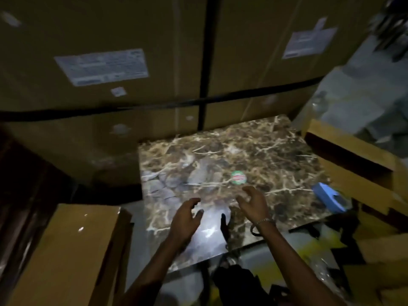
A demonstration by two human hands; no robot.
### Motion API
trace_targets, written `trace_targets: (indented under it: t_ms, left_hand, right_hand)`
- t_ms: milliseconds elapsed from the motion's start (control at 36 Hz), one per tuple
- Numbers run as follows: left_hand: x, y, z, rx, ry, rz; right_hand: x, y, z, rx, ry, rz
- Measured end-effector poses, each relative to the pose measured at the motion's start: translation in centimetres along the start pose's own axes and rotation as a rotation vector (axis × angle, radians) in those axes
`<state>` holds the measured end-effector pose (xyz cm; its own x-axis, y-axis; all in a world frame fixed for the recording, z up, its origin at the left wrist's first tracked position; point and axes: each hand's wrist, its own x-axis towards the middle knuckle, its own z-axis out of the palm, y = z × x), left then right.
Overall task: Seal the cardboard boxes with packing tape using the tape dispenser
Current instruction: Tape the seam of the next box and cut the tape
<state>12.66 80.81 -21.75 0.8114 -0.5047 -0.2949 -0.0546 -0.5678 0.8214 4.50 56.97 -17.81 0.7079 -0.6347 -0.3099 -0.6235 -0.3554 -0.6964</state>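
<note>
Dimly, marble slab amid cardboard boxes

Glossy veined marble slab, glare on its near part. Round paper sticker on slab. Matt brown cardboard boxes behind slab, white paper labels. Tape-shiny cardboard box left of slab. Blue plastic dispenser at slab's right edge. Metal bracelet.

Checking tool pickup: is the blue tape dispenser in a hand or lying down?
Lying down: blue tape dispenser rests on the marble slab, untouched.
</note>
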Motion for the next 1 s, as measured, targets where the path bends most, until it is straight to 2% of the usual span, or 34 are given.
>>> trace_targets:
  t_ms: [139,222,361,528,722,861,1000]
  left_hand:
    - [5.8,4.2,5.7,-0.015,-0.04,-0.01]
    - [7.8,7.2,9.4,0.028,-0.143,-0.013]
    - [10.8,11.0,14.5,0.037,-0.289,-0.014]
    - [14.7,14.2,19.1,0.087,-0.381,0.074]
    - [18.9,17.9,24.5,0.114,-0.479,0.12]
    - [22.8,21.1,29.0,0.03,-0.484,0.153]
    - [28.7,24.3,34.6,0.046,-0.41,0.061]
  right_hand:
    - [5.7,4.3,-5.7,-0.007,-0.009,0.092]
    - [8.0,6.7,-8.3,0.016,0.03,0.15]
    - [9.3,8.8,-11.8,0.121,0.102,0.213]
    - [10.3,10.6,-14.8,0.238,0.191,0.306]
    - [11.9,12.8,-19.6,0.332,0.354,0.322]
    - [15.4,16.9,-25.0,0.328,0.425,0.32]
    - [22.3,23.3,-31.3,0.289,0.449,0.407]
